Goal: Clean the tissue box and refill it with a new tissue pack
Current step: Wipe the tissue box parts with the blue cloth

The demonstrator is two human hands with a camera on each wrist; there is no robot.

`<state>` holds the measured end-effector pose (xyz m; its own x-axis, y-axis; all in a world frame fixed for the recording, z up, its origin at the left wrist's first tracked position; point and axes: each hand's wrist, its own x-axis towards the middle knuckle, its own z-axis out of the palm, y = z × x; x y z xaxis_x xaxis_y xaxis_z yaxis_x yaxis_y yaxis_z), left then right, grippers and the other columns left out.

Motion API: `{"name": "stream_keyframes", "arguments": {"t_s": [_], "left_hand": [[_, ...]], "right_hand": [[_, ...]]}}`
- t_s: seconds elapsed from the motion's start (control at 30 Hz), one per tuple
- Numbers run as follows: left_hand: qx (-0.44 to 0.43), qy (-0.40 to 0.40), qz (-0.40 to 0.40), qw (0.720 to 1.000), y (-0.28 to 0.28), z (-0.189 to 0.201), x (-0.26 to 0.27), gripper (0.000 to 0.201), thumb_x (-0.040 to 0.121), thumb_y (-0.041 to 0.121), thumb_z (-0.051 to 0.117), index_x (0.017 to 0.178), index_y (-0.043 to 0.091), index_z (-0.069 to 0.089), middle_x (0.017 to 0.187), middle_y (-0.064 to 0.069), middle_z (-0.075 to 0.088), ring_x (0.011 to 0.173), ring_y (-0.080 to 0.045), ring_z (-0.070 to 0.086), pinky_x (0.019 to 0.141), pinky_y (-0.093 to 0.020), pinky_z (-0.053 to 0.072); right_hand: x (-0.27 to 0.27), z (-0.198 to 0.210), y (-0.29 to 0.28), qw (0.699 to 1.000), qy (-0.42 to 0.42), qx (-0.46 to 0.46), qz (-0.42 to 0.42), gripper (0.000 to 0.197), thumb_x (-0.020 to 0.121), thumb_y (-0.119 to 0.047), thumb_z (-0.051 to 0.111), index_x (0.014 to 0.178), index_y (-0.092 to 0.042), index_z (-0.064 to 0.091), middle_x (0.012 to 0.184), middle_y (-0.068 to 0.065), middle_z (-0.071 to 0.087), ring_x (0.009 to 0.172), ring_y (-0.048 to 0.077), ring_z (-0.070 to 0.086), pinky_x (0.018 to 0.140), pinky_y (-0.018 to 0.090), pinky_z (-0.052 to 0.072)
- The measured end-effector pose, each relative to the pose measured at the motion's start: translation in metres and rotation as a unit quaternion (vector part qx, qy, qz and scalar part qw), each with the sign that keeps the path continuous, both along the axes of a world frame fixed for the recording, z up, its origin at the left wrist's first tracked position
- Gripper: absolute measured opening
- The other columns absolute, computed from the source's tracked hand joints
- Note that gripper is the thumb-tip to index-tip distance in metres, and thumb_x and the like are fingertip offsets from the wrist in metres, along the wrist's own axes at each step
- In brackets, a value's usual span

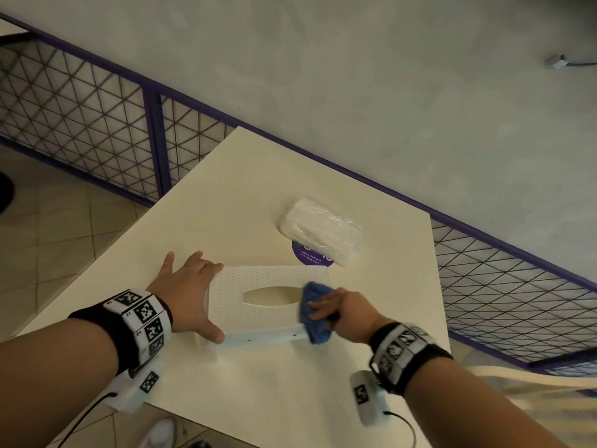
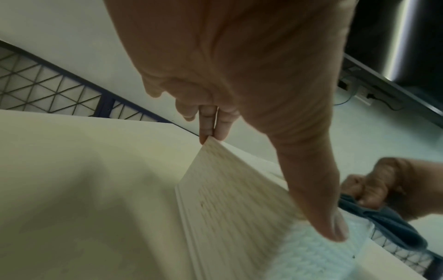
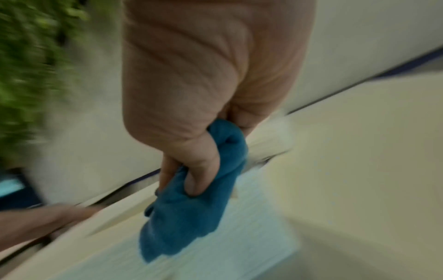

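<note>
both hands flanked the tissue box (image 1: 268,302), lying crosswise: left hand (image 1: 189,294) braced its end, fingers spread, while right hand (image 1: 344,310) clutched the blue cloth (image 1: 315,313) at the other.

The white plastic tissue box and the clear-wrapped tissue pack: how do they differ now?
The white plastic tissue box is rigid and latticed; the clear-wrapped tissue pack looks soft. The left hand steadies the box while the right hand wipes it with a blue cloth; the pack lies untouched. Both sit on the table.
</note>
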<state>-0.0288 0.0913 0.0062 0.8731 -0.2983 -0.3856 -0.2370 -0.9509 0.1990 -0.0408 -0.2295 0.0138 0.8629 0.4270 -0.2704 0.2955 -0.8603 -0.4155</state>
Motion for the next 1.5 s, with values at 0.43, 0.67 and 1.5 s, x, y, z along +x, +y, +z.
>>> {"name": "stream_keyframes", "arguments": {"t_s": [0.43,0.67,1.5], "left_hand": [[-0.014,-0.003,0.001,1.0,0.004,-0.011,0.001,0.134,0.045,0.084,0.063,0.151,0.024,0.008,0.154,0.007,0.018,0.147,-0.017,0.0,0.118,-0.05,0.001],[-0.01,0.013,0.009,1.0,0.001,-0.004,-0.001,0.136,0.045,0.082,0.066,0.151,0.023,0.004,0.157,0.006,0.014,0.147,-0.015,-0.004,0.117,-0.049,-0.009],[0.023,0.005,-0.02,1.0,-0.004,-0.001,0.003,0.13,0.042,0.087,0.06,0.147,0.028,0.013,0.15,0.007,0.024,0.144,-0.014,0.011,0.115,-0.055,-0.004]], "right_hand": [[0.002,-0.01,0.146,0.982,-0.053,0.052,0.172,0.028,0.08,0.001,0.065,0.107,0.002,0.069,0.108,0.022,0.069,0.1,0.042,0.062,0.089,0.041,0.042],[0.027,0.001,0.06,0.988,0.042,-0.077,0.125,0.016,0.082,-0.014,0.064,0.092,-0.016,0.076,0.11,0.012,0.066,0.099,0.025,0.058,0.099,0.034,0.043],[0.033,-0.012,0.14,0.983,0.011,-0.082,0.164,0.032,0.091,-0.016,0.056,0.122,-0.01,0.063,0.13,0.013,0.058,0.123,0.029,0.048,0.101,0.031,0.031]]}}
